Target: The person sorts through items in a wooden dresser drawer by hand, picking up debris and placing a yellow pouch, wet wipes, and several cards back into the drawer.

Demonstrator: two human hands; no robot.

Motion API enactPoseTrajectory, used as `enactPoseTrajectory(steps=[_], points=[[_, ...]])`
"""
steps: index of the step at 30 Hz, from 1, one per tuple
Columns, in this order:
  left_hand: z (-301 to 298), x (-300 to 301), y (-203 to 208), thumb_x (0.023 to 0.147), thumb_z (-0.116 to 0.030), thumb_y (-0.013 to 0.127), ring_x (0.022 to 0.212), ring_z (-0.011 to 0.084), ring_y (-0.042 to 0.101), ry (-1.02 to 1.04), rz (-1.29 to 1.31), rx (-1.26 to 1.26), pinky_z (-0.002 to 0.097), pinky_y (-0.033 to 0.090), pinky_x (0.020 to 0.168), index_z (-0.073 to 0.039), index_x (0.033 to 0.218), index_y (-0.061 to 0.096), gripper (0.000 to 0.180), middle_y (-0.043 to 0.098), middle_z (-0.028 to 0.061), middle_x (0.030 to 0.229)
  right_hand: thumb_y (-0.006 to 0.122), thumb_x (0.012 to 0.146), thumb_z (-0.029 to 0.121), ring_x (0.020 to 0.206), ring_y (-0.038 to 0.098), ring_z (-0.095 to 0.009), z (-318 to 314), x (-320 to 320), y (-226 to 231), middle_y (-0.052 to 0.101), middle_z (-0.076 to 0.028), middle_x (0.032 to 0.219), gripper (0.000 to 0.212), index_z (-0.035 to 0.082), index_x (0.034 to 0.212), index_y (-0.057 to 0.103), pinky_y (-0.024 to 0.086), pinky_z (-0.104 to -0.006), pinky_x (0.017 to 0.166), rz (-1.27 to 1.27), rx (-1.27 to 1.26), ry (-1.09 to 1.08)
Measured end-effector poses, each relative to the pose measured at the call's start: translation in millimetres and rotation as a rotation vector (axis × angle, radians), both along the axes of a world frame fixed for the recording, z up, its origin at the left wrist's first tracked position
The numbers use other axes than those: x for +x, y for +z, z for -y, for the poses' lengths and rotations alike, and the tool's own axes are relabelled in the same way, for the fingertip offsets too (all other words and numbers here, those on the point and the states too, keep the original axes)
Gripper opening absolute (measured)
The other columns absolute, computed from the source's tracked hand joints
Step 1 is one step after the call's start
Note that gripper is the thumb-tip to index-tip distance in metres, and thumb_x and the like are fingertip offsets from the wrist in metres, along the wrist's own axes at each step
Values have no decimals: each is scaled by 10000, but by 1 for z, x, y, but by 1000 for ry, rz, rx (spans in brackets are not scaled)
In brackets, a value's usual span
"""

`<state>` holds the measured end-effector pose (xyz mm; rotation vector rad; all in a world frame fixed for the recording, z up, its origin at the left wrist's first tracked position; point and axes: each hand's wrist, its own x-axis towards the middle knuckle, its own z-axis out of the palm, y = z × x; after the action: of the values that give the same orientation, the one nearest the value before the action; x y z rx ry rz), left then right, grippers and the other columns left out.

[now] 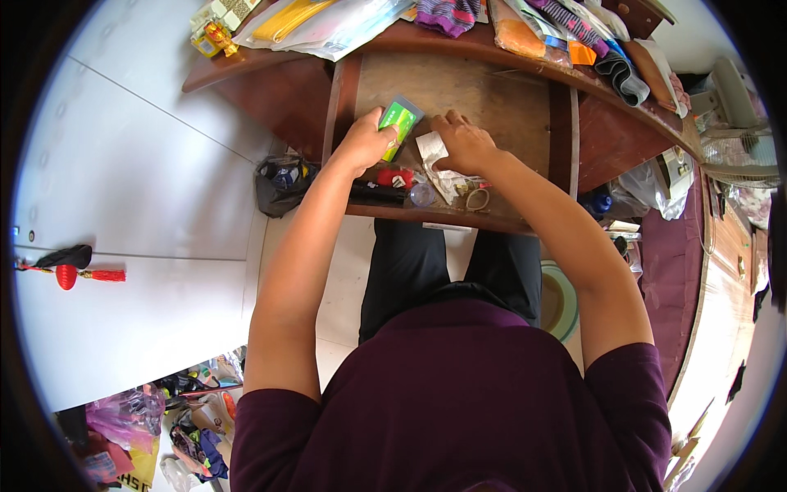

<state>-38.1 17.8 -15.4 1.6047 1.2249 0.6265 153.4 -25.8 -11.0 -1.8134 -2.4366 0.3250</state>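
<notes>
My left hand [366,144] is closed on a flat green packet [400,123] with a grey edge, held tilted over the left part of an open wooden drawer [508,107]. My right hand [466,146] reaches low into the drawer, thumb and fingers apart. A crumpled white paper [431,146] shows between them and seems to touch the hand. Along the drawer's near side lie a black cylindrical thing [377,195], a small red item [395,178], a clear round plastic piece [422,194] and a pale ring-shaped band [477,198].
Above the drawer, the desk top [393,37] carries plastic packets, a striped purple cloth [447,15] and other clutter. A black bag [283,182] hangs left of the drawer. A fan [738,152] stands at right, and a green-rimmed basin [566,307] sits beside my legs.
</notes>
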Motion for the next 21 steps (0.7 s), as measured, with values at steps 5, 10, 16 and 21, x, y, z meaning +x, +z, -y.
enactPoseTrajectory(steps=[5,10,16,21], points=[[2,-4,-2,826,-88,514,774,200,589,55,109,-71,314,461,711,40,1032,487,244,592,149,897,758,597,226,1113,441,-327,-13,-2,-8,480,-146,1141,684,104,1182,423,427,-406,873,61,-86,59],[4,-4,0,837,-98,516,770,193,592,80,132,-110,321,475,654,24,1053,483,251,588,138,912,699,659,292,1016,527,-317,-19,5,-12,555,-176,1079,536,88,1119,516,427,-403,857,66,-206,79],[1,3,10,853,-123,508,773,174,595,95,147,-172,322,496,556,-10,1080,483,255,586,112,912,602,742,374,964,551,-341,-35,36,-9,581,-216,999,516,24,1114,529,427,-385,838,-170,-67,131],[-3,13,12,861,-138,507,761,166,591,94,203,-134,309,494,547,-27,1098,482,263,584,91,907,580,769,364,983,539,-358,-32,53,31,564,-243,1035,539,-43,1112,496,416,-393,854,-179,-271,11]])
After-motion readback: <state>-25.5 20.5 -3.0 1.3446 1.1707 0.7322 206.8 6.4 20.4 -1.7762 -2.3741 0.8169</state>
